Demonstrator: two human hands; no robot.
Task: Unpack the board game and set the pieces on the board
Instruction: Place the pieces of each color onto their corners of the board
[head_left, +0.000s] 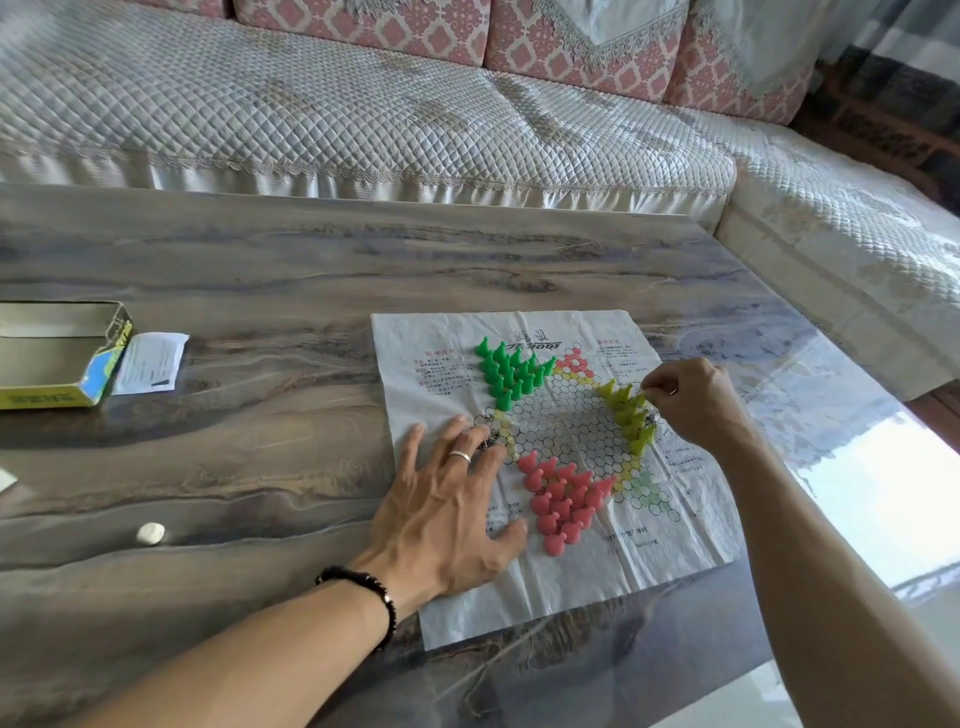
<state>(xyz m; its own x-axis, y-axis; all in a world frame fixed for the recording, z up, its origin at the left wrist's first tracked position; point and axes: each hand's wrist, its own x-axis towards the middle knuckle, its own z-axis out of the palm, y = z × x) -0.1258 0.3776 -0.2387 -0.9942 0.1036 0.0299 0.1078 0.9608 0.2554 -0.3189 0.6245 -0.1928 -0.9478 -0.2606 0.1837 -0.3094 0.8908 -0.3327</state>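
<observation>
Green pegs (511, 374) and pink pegs (563, 501) are set; right hand (696, 400) pinches among the yellow pegs (631, 415), left hand (457, 514) flat on the paper board (675, 545).

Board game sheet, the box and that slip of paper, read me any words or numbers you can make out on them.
Nothing here can be quoted with confidence.
Paper board sheet: a black title at the top and blocks of red and black small print around the star grid, all too blurred to read.
Open box: lettering along its yellow-green side and rim, too small and slanted to read.
White slip beside the box: printed lines, illegible.
</observation>
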